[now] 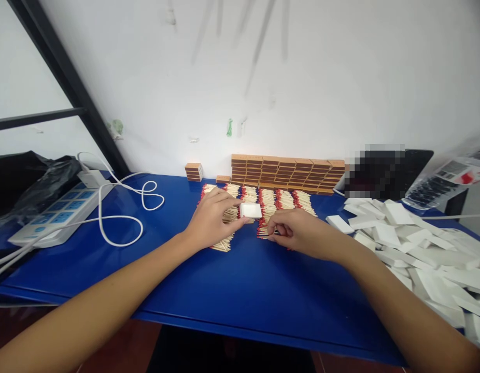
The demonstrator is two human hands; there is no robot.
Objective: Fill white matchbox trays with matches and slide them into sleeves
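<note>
My left hand (pixel 212 220) rests on a spread of red-tipped matchsticks (pixel 263 204) on the blue table (pixel 224 280) and holds a small white matchbox tray (pixel 250 210) between thumb and fingers. My right hand (pixel 292 230) lies just right of it, fingers curled in a pinch on a few matchsticks at the near edge of the pile. Both hands are closed.
A wall of stacked brown matchboxes (pixel 286 173) stands against the back wall, with a small separate stack (pixel 194 171) to its left. A heap of white trays (pixel 419 248) fills the right side. A power strip (pixel 57 212) and a looping white cable (pixel 123 217) lie at left.
</note>
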